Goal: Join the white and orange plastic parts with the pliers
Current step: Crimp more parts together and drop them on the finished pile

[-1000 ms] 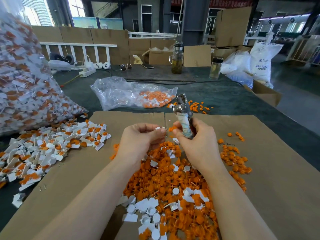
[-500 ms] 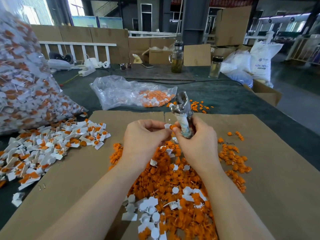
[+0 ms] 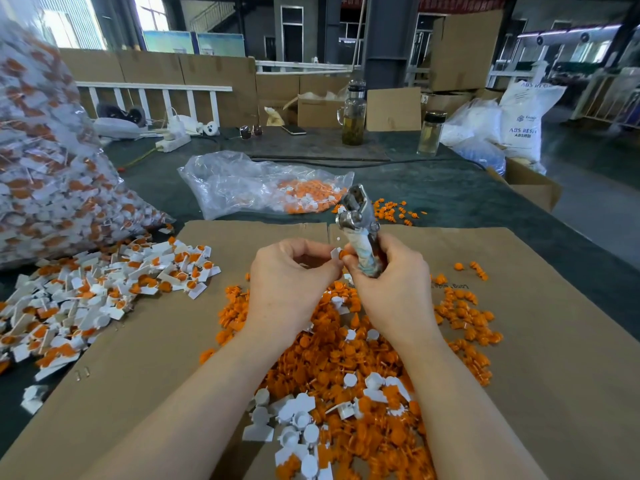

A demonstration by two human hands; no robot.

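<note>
My right hand (image 3: 391,285) grips the taped handles of the metal pliers (image 3: 358,220), whose jaws point up and away. My left hand (image 3: 291,278) pinches a small white part (image 3: 335,253) at its fingertips. A small orange part (image 3: 344,254) touches that white part, right against the fingers of my right hand. Below both hands lies a heap of loose orange parts (image 3: 332,358) with several white parts (image 3: 298,417) mixed in near me.
Brown cardboard sheet (image 3: 554,375) covers the table. A pile of joined white-and-orange pieces (image 3: 104,292) lies at left, beside a big full plastic bag (image 3: 45,174). A flatter clear bag (image 3: 263,185) sits beyond the pliers. Two glass bottles (image 3: 353,116) stand at the back.
Both hands have risen slightly and drawn together. The white and orange parts now meet between the fingertips. The pliers stay upright in my right hand.
</note>
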